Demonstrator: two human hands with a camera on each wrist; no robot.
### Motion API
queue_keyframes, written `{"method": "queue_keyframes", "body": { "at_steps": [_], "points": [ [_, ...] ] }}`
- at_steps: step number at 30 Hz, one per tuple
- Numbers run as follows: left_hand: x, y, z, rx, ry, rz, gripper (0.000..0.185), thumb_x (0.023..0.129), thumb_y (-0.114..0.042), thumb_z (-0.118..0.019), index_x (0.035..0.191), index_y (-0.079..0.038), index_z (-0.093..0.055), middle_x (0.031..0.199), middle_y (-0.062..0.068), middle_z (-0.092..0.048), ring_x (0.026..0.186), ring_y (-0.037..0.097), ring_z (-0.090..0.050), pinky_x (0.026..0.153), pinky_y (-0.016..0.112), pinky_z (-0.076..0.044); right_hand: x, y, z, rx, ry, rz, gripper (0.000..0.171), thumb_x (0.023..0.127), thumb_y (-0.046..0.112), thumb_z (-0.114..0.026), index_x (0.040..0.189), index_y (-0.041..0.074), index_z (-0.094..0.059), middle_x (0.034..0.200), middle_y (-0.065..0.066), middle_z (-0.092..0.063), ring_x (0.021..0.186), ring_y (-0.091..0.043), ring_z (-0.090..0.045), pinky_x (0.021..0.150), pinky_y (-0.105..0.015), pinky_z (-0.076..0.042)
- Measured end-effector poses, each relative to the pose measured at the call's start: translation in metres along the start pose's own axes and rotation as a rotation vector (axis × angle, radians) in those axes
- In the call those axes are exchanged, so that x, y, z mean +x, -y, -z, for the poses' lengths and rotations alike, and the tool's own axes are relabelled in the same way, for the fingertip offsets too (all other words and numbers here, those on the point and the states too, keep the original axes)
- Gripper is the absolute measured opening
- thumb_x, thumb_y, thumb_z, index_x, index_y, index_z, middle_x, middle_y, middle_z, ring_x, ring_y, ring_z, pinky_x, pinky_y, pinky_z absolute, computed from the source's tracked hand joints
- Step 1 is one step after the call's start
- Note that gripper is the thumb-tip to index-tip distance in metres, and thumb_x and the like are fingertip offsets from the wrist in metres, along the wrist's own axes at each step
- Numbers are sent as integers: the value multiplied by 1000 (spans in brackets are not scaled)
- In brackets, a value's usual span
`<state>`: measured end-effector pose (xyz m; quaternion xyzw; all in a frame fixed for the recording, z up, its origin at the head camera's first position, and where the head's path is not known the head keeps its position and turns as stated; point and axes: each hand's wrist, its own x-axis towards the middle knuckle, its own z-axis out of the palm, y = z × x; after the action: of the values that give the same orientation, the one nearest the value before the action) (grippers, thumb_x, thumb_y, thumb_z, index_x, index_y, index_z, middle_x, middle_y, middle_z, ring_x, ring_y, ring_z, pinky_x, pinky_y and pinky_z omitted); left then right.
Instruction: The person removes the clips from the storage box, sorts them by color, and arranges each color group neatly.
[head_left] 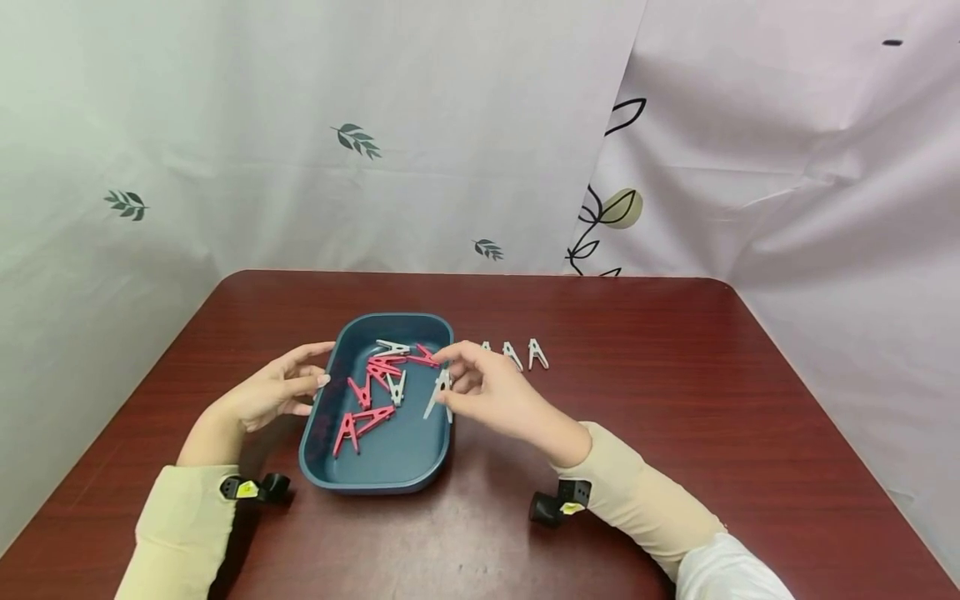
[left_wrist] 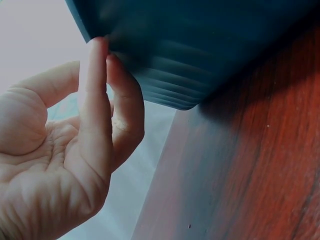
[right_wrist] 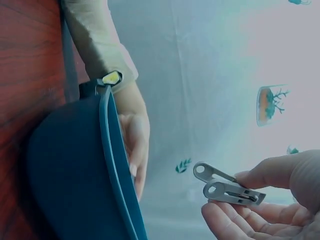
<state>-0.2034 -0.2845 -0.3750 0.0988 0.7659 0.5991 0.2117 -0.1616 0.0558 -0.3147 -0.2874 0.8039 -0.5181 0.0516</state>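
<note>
A blue plastic tray [head_left: 375,485] stands on the table, holding several pink clothespins [head_left: 347,433] and a couple of white clothespins [head_left: 396,388]. My left hand [head_left: 273,392] holds the tray's left side, thumb at the rim. In the left wrist view, fingertips [left_wrist: 98,45] of that hand meet the outer wall. Over the tray's right rim, my right hand [head_left: 498,392] pinches a white clothespin [right_wrist: 232,191] between thumb and fingers. The right wrist view shows this clothespin raised beside the tray, its two ringed ends pointing away from the palm.
White clothespins [head_left: 537,354] stand in a row on the table [head_left: 637,400] right of the tray, partly hidden behind my right hand. A pale patterned curtain [head_left: 420,208] hangs behind the table's far edge.
</note>
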Motion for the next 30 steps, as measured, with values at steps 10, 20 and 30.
{"method": "queue_keyframes", "body": {
  "at_steps": [10,20,30],
  "points": [
    [-1,-2,1,9,-13,12,65,97,-15,-53,149,-4,-15,102,3,-62,88,16,-67,74,35,-58,5,-16,10,83,-103,-55,33,80,1,-72,111,-4,-59,89,-15,-61,72,-15,-63,67,-30,-56],
    [-1,1,0,-9,-8,5,64,97,-14,-53,149,-4,-15,103,5,-62,90,18,-67,74,36,-58,5,-35,14,229,-112,-135,31,81,-4,-68,110,-9,-58,91,-18,-62,72,-13,-63,67,-38,-59],
    [0,0,-1,-7,-9,9,65,97,-15,-53,149,-4,-15,103,4,-62,88,16,-67,73,35,-58,5,-59,16,208,-79,-158,29,80,-7,-66,107,-13,-56,87,-19,-62,69,-10,-62,65,-45,-58]
  ]
}}
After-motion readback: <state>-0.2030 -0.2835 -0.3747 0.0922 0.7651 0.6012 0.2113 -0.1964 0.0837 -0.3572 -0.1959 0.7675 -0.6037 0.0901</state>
